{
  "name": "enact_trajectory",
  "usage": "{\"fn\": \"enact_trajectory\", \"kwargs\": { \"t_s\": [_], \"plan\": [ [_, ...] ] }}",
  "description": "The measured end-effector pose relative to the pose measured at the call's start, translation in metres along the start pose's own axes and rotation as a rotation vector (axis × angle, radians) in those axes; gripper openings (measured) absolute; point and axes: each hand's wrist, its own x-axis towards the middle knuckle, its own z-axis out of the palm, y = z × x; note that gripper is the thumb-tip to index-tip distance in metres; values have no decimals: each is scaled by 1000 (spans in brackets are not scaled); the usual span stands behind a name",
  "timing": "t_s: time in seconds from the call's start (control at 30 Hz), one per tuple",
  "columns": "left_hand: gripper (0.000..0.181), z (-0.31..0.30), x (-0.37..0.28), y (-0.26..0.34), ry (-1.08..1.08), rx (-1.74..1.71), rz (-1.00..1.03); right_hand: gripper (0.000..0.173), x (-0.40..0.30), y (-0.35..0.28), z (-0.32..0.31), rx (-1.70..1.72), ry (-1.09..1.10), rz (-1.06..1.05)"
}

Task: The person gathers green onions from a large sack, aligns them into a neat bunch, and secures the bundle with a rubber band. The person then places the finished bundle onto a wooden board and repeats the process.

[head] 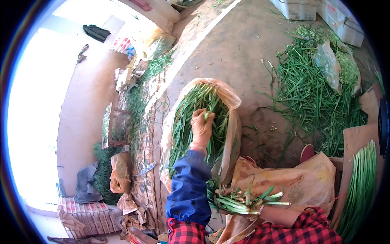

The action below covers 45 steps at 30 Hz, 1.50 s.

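My left hand [201,128], in a blue sleeve cover, reaches over a plastic-lined sack [233,122] of long green leafy stalks [186,134]. Its fingers close on a pale green stalk end [206,115]; how much they hold is partly hidden. Near my lap, my right hand [254,212] grips a bunch of leafy stalks [236,204], their whitish cut ends pointing right. Most of that hand is covered by the bunch. Beneath it, a patterned tan apron [304,186] spreads over my legs.
A large heap of green leaves [313,100] lies on the floor at right, with a plastic bag [327,64]. Long green stalks [359,183] lie on a board [353,143] beside me. White crates [300,10] stand far right. Left are a small wooden stool [118,125] and a bundled stack [91,216].
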Motion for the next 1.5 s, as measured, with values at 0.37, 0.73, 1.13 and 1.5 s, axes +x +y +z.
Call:
{"fn": "enact_trajectory", "kwargs": {
  "t_s": [0.37,0.73,1.13,1.5],
  "plan": [
    [19,-153,-96,79,259,-619,-226,62,-7,40,51,-1591,258,-949],
    [21,-309,-126,182,671,-246,268,51,23,75,142,-1661,384,-1290],
    [14,-279,-136,300,214,-855,-225,59,67,164,226,-2060,-180,-799],
    [97,-152,-89,252,-533,-492,-243,33,-22,141,182,-663,-58,-848]
  ]
}}
